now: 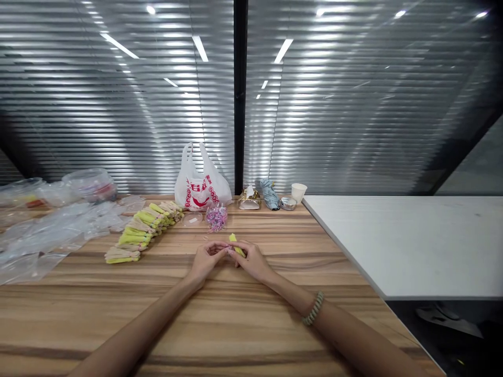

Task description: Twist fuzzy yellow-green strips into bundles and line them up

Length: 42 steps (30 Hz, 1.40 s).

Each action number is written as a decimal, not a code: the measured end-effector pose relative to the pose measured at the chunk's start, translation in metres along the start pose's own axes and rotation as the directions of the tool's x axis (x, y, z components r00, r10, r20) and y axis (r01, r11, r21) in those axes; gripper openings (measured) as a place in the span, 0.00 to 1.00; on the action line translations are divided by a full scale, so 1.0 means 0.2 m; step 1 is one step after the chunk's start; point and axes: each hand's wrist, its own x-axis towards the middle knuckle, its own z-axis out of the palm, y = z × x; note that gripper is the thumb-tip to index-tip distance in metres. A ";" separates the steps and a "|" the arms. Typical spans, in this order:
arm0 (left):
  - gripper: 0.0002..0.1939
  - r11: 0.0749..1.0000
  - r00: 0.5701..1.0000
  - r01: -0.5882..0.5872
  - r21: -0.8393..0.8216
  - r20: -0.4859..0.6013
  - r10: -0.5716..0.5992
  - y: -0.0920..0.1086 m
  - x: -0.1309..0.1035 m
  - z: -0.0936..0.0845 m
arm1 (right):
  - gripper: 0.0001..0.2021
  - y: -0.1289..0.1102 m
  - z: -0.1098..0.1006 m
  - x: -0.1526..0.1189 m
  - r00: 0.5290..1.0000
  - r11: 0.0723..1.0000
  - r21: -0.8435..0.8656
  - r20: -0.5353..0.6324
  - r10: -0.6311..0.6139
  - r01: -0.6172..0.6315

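Over the middle of the wooden table, my left hand (207, 259) and my right hand (253, 260) meet at the fingertips. A small yellow bundle (232, 238) shows between them, with my right fingers closed round it. My left fingers are pinched at its near side; a tiny pinkish bit shows there, too small to name. Just beyond my hands lies a clear bag of pink and purple ties (217, 217). To the left, a long row of yellow and beige bundles (135, 233) runs diagonally across the table.
A white plastic bag (202, 186) with red print stands at the back. Right of it are a gold tissue pack (249, 199), a grey-blue wrapped item (270, 193), a round tin (287, 203) and a paper cup (298, 192). Clear plastic bags (58, 228) cover the left side.
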 end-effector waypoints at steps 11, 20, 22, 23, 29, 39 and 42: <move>0.15 0.997 0.999 -0.030 0.076 0.013 0.029 -0.01 0.00 0.01 | 0.13 0.01 0.01 0.00 0.994 0.994 0.050 -0.051 0.096 -0.093; 0.14 0.990 0.996 -0.077 0.117 0.049 0.072 -0.01 0.00 0.01 | 0.10 0.00 0.00 0.00 0.991 0.995 0.020 -0.087 0.097 -0.096; 0.13 0.987 0.994 -0.102 0.123 0.061 0.095 -0.01 0.00 0.02 | 0.10 0.00 0.00 0.00 0.989 0.994 0.011 -0.100 0.106 -0.105; 0.13 0.986 0.993 -0.107 0.126 0.063 0.099 -0.01 0.00 0.02 | 0.10 0.00 0.00 0.00 0.989 0.994 0.008 -0.102 0.106 -0.106; 0.13 0.981 0.991 -0.118 0.156 0.073 0.108 -0.03 0.00 0.01 | 0.10 0.01 0.00 0.00 0.991 0.996 -0.017 -0.103 0.084 -0.086; 0.14 0.961 0.993 -0.118 0.250 0.041 0.111 -0.02 -0.01 0.00 | 0.11 0.01 0.00 0.00 0.994 0.997 0.011 -0.079 0.079 -0.078; 0.14 0.966 0.996 -0.086 0.244 0.014 0.085 0.00 -0.01 0.01 | 0.11 0.01 0.00 0.00 0.994 0.996 0.039 -0.072 0.086 -0.083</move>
